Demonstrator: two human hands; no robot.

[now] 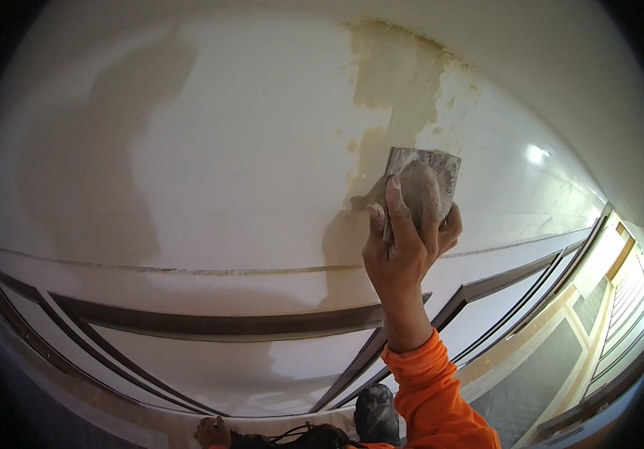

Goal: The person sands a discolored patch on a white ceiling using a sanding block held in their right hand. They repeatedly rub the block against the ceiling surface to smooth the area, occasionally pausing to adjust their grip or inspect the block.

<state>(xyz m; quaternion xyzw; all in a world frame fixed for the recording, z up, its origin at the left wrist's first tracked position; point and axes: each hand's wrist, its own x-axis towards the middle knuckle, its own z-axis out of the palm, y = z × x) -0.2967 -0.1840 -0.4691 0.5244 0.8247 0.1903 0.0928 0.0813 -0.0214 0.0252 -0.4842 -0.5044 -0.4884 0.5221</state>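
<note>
Tan patch [378,75] on the pale wall [247,150], used as landmark. Edges ragged; small flecks of the same colour lie to both sides of it.

Grey block [445,168], flat and dusty, sits at the patch's lower right end, face to the wall; cannot tell if it touches. Right hand [408,254] holds it: thumb at the left edge, fingers [398,206] bent and set apart over it, pinching the block. Orange sleeve [438,396] well below the patch. Left hand [212,432] far below and left of the patch, at the view's edge; its fingers look curled, but cannot tell whether they grip anything. Dark trim [225,322] runs below the patch.

Progress, by judgement: part-way. Wall left of the patch looks even, either finished or needing nothing. Patch itself is blotchy and flecked, so rubbing there seems incomplete, chiefly above the block. How much remains is unclear.
</note>
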